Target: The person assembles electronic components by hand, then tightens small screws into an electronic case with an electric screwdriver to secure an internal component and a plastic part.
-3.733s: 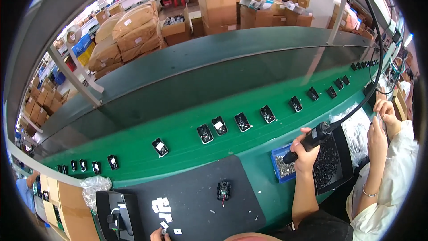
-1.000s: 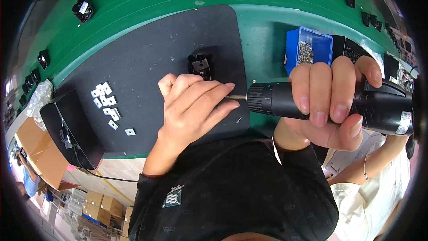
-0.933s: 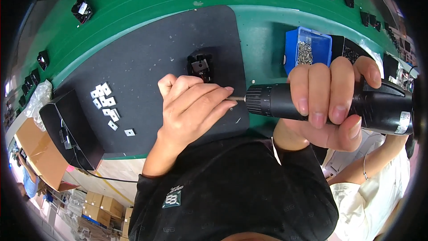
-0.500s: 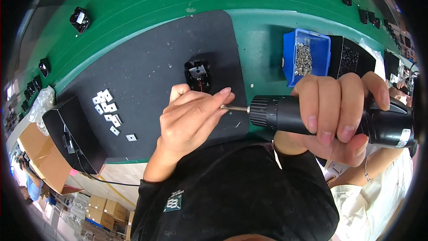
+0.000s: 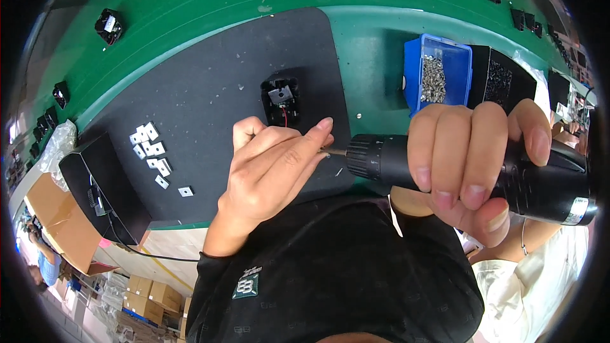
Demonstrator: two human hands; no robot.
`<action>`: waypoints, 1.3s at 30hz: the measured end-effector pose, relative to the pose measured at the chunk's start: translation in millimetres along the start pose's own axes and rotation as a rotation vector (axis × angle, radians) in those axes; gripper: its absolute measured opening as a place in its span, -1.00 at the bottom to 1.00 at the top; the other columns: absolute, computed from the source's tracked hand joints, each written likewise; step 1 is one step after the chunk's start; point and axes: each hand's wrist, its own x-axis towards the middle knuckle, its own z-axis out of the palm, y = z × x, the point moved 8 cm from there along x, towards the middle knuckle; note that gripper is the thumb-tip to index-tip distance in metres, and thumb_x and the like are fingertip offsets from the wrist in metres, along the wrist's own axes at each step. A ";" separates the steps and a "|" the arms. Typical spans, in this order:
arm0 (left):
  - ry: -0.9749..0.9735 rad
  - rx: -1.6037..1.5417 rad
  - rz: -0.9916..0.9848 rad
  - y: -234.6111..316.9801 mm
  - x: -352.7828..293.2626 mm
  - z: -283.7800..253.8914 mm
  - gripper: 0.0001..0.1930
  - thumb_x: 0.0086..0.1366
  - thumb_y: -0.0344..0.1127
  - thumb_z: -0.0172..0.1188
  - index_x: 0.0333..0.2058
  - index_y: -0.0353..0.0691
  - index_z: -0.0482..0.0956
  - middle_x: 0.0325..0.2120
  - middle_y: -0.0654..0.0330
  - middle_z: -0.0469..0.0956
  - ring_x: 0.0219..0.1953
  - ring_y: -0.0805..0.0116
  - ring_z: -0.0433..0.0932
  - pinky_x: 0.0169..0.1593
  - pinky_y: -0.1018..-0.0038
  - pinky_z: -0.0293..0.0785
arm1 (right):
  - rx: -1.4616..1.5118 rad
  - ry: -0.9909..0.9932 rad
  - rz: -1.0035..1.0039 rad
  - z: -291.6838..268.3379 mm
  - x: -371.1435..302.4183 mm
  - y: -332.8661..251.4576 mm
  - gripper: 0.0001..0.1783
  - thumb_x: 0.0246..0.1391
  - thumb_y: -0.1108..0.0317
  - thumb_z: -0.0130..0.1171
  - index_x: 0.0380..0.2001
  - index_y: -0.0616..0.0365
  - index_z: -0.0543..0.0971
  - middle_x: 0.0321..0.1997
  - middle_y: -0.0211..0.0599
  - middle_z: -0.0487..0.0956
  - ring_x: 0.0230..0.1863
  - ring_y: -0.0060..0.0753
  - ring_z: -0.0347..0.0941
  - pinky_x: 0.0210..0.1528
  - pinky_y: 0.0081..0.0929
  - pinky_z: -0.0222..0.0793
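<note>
In my right hand (image 5: 467,159) is a black electric screwdriver (image 5: 389,157), its fingers wrapped round the body and the bit pointing left. My left hand (image 5: 273,168) is closed in a pinch at the tip of the bit. A small shiny screw (image 5: 326,155) shows in part by those fingertips; the rest is hidden. Just beyond the left hand a black plastic housing (image 5: 281,94) lies on the dark mat (image 5: 216,89), with a metal plate and a red wire inside it.
Several small square plates (image 5: 152,147) lie on the mat's left, beside a black box (image 5: 105,184). At the right stand a blue bin (image 5: 459,79) of screws and a black tray (image 5: 508,82) of dark small parts. More housings (image 5: 110,26) line the green surface. Another person (image 5: 540,267) is at the right.
The screwdriver has shifted slightly left, its bit further in among my left fingertips. The small screw shows less plainly. The view has tilted a little.
</note>
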 end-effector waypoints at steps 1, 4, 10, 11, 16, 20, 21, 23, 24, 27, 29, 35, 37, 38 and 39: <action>0.004 0.000 0.005 1.2 1.9 -0.6 -0.53 -0.18 -0.51 0.36 -0.17 -0.41 0.60 -0.47 0.32 0.64 -0.47 0.53 0.48 -0.33 0.52 0.11 | -0.003 0.001 -0.026 -0.6 2.0 0.9 -0.49 0.05 0.38 0.29 0.02 -0.07 0.28 -0.47 -0.52 0.43 -0.55 -0.59 0.33 -0.36 -0.54 0.27; -0.040 0.168 0.045 8.7 5.2 1.1 -0.60 -0.10 -0.44 0.30 -0.18 -0.35 0.62 -0.53 0.37 0.55 -0.46 0.56 0.45 -0.31 0.54 0.11 | -0.004 -0.034 -0.039 -1.2 1.9 6.7 -0.48 0.06 0.38 0.26 0.04 -0.07 0.26 -0.44 -0.51 0.42 -0.52 -0.57 0.34 -0.35 -0.52 0.25; -0.115 0.178 0.008 -0.7 11.7 2.1 -0.52 -0.15 -0.41 0.34 -0.13 -0.28 0.61 -0.39 0.34 0.60 -0.38 0.53 0.47 -0.25 0.50 0.15 | -0.003 -0.037 -0.062 -5.9 8.1 14.1 -0.49 0.07 0.38 0.20 0.07 -0.04 0.25 -0.41 -0.50 0.38 -0.46 -0.56 0.32 -0.27 -0.50 0.22; -0.121 0.180 -0.005 -2.8 10.5 -0.5 -0.52 -0.15 -0.41 0.34 -0.13 -0.28 0.61 -0.39 0.34 0.60 -0.38 0.53 0.47 -0.25 0.50 0.15 | 0.007 -0.035 -0.053 -7.6 9.4 18.1 -0.49 0.07 0.38 0.20 0.07 -0.04 0.25 -0.41 -0.50 0.38 -0.46 -0.56 0.32 -0.27 -0.50 0.22; -0.188 0.170 -0.158 -49.1 -3.2 -22.7 -0.06 -0.42 -0.22 0.47 0.13 -0.21 0.41 0.14 0.13 0.40 0.08 0.19 0.41 0.08 0.30 0.15 | 0.000 -0.030 -0.055 -11.7 16.0 30.2 -0.49 0.07 0.37 0.17 0.08 -0.03 0.26 -0.39 -0.49 0.38 -0.43 -0.55 0.32 -0.24 -0.48 0.21; -0.333 0.156 -0.238 -73.1 -8.3 -0.5 0.03 -0.40 -0.27 0.48 0.21 -0.14 0.29 0.22 0.16 0.31 0.25 0.15 0.25 0.20 0.18 0.09 | -0.083 -0.051 -0.048 -2.1 22.0 43.9 -0.50 0.08 0.35 0.17 0.08 -0.03 0.26 -0.39 -0.49 0.37 -0.43 -0.56 0.31 -0.24 -0.45 0.20; -0.357 0.141 -0.233 -75.6 -7.5 7.4 0.03 -0.40 -0.27 0.49 0.21 -0.11 0.29 0.22 0.18 0.31 0.25 0.17 0.24 0.21 0.18 0.09 | -0.084 -0.051 -0.035 -1.6 22.9 44.9 -0.50 0.08 0.35 0.17 0.08 -0.03 0.26 -0.39 -0.49 0.37 -0.43 -0.56 0.31 -0.24 -0.45 0.20; -0.311 0.114 -0.221 -82.4 -8.8 12.9 -0.07 -0.36 -0.30 0.48 0.15 -0.08 0.37 0.12 0.20 0.40 0.21 0.22 0.29 0.19 0.17 0.11 | -0.182 -0.106 0.004 -0.4 23.0 50.2 -0.50 0.07 0.35 0.18 0.08 -0.05 0.27 -0.39 -0.49 0.36 -0.44 -0.56 0.31 -0.24 -0.46 0.20; -0.278 0.102 -0.217 -83.3 -9.1 12.1 -0.13 -0.35 -0.31 0.47 0.11 -0.08 0.41 0.05 0.22 0.43 0.15 0.24 0.34 0.17 0.16 0.12 | -0.231 -0.134 0.021 0.2 23.0 52.7 -0.50 0.07 0.35 0.19 0.08 -0.07 0.27 -0.39 -0.49 0.36 -0.44 -0.56 0.30 -0.24 -0.46 0.20; -0.219 0.094 -0.218 -82.4 -7.8 9.1 -0.22 -0.33 -0.33 0.46 0.04 -0.07 0.47 -0.08 0.27 0.47 0.03 0.26 0.40 0.15 0.16 0.13 | -0.196 -0.125 0.034 -2.6 20.8 56.5 -0.49 0.07 0.34 0.19 0.08 -0.07 0.27 -0.40 -0.50 0.36 -0.44 -0.56 0.30 -0.24 -0.47 0.20; -0.192 0.100 -0.216 -84.0 -7.9 9.9 -0.26 -0.32 -0.33 0.46 0.01 -0.07 0.49 -0.14 0.28 0.47 -0.04 0.26 0.42 0.14 0.16 0.13 | -0.190 0.007 0.002 8.9 17.9 62.1 -0.49 0.08 0.34 0.19 0.08 -0.07 0.26 -0.40 -0.50 0.35 -0.44 -0.56 0.30 -0.24 -0.47 0.20; -0.169 0.074 -0.223 -83.1 -4.8 8.5 -0.24 -0.35 -0.30 0.47 0.00 -0.05 0.50 -0.20 0.29 0.47 -0.11 0.25 0.42 0.10 0.22 0.15 | -0.216 -0.041 -0.058 4.1 24.3 62.2 -0.50 0.09 0.35 0.17 0.08 -0.06 0.26 -0.42 -0.50 0.35 -0.46 -0.57 0.29 -0.25 -0.46 0.20; -0.172 0.079 -0.231 -83.1 -4.7 8.1 -0.25 -0.35 -0.29 0.47 -0.01 -0.05 0.51 -0.21 0.28 0.46 -0.13 0.26 0.42 0.08 0.23 0.16 | -0.225 -0.047 -0.059 4.1 23.8 64.0 -0.51 0.09 0.35 0.17 0.07 -0.06 0.26 -0.42 -0.50 0.34 -0.46 -0.57 0.29 -0.25 -0.46 0.19; -0.170 0.079 -0.226 -82.7 -3.9 8.7 -0.25 -0.35 -0.29 0.47 -0.01 -0.05 0.51 -0.21 0.28 0.46 -0.13 0.26 0.42 0.08 0.23 0.16 | -0.229 -0.041 -0.061 3.6 23.0 64.0 -0.51 0.10 0.35 0.16 0.07 -0.07 0.25 -0.42 -0.50 0.34 -0.47 -0.57 0.29 -0.26 -0.46 0.19; -0.168 0.073 -0.230 -82.9 -3.4 9.5 -0.26 -0.35 -0.28 0.47 -0.02 -0.05 0.52 -0.21 0.28 0.46 -0.14 0.26 0.42 0.07 0.24 0.16 | -0.233 -0.034 -0.063 2.8 22.5 64.0 -0.51 0.10 0.35 0.16 0.08 -0.07 0.25 -0.42 -0.49 0.34 -0.47 -0.57 0.29 -0.26 -0.46 0.19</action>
